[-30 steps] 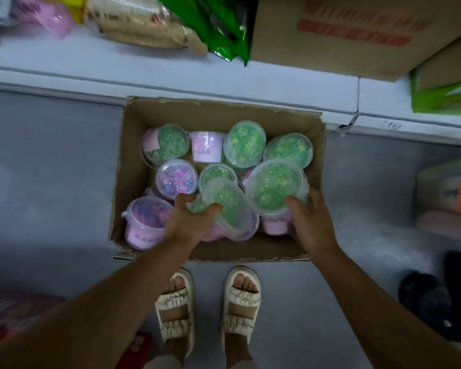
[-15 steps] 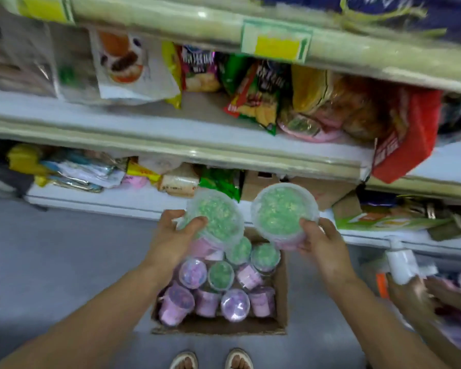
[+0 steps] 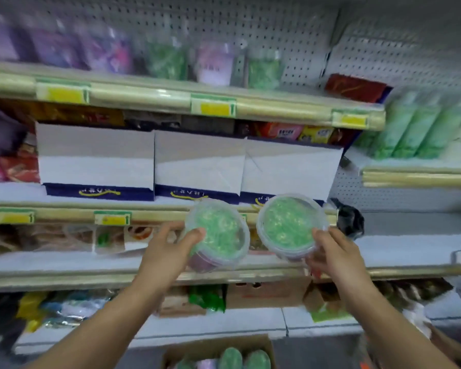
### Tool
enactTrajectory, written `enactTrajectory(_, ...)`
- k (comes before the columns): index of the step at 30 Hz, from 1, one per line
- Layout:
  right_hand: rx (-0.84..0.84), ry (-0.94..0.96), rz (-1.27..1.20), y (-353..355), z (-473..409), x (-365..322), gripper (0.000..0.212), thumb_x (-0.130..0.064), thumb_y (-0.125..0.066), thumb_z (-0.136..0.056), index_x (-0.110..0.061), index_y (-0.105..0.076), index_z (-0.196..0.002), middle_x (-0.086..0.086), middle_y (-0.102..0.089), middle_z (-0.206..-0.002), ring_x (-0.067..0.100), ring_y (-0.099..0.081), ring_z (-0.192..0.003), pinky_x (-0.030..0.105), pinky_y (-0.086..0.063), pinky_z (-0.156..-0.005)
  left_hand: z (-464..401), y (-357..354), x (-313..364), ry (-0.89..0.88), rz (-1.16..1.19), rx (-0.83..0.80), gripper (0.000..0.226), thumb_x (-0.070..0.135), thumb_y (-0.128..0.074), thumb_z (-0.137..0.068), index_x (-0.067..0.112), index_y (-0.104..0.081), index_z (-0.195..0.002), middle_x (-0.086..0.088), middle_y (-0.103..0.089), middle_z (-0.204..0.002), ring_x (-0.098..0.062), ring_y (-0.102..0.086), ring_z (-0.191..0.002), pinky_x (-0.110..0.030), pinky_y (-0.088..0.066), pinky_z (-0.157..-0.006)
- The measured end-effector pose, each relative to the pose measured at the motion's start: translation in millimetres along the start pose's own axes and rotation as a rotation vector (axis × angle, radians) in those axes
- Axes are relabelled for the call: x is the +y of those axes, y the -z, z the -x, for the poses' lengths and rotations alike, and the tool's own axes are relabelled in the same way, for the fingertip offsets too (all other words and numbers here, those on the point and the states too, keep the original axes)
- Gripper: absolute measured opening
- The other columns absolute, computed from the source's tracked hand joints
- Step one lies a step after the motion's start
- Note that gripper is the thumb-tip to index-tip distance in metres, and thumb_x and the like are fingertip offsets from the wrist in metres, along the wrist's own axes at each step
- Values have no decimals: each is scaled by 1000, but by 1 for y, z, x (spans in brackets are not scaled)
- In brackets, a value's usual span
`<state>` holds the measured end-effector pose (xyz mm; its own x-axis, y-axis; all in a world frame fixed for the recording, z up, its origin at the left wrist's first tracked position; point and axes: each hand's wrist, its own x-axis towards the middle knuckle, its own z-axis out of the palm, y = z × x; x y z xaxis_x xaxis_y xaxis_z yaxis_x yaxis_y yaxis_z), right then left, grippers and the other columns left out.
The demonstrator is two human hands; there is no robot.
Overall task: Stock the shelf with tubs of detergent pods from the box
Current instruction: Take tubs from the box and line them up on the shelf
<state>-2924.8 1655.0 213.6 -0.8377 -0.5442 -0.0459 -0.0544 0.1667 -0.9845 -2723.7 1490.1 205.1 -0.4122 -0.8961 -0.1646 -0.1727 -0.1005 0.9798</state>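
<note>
Two tubs are in the air, one per hand, both level with the middle shelf (image 3: 64,206) and in front of its edge, neither set down yet. Left hand (image 3: 168,251) grips the left tub (image 3: 217,233): thumb on the clear lid, fingers curled round the side, tub tilted so the lid faces the camera, green pods visible through it, purple body below. Right of that, just beside but not touching, the right tub (image 3: 290,225), same green fill, same tilt. Right hand (image 3: 336,254) holds it from the right and underneath, fingers wrapped on the wall; exact finger placement is blurred.

Behind both tubs on the middle shelf: a row of white-and-navy cartons (image 3: 197,163). Above the middle shelf, the top shelf (image 3: 144,95) already carries purple and green tubs or bags, too blurred to count; likely the destination, but I cannot tell for sure.

Well below the middle shelf, at the bottom edge of view, the box (image 3: 218,342) sits on the floor with several tubs still inside, green and purple lids showing.

Progress judgement: partway. Some stock looks placed, these two are in transit, box not emptied. Left to do: seat this pair, then more trips.
</note>
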Motion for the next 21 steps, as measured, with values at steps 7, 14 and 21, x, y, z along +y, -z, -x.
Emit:
enactTrajectory(7,96,57,-186,41,-31,-89,20,-34,-55,-92,-19,-57,-104,9,-58,-110,26,-61,-100,38,-53,-83,-5,-23,109,-58,106,-122,24,45,-61,-85,28,-54,-100,-6,-62,-110,-24,-64,-94,-33,-53,-70)
enactTrajectory(14,131,127,-277,82,-93,-164,24,-34,-52,-93,-17,-47,-110,7,-56,-106,28,-61,-103,42,-53,-88,-32,-82,199,-139,143,-184,28,48,-56,-87,28,-50,-106,-2,-62,-100,-21,-62,-90,-40,-48,-90)
enactTrajectory(21,84,102,-191,108,-181,-220,30,-38,-50,-93,-13,-45,-109,8,-49,-114,25,-56,-101,38,-54,-84,-89,-158,268,-125,166,-174,59,51,-58,-84,17,-46,-131,-10,-56,-126,-30,-63,-101,-43,-54,-87)
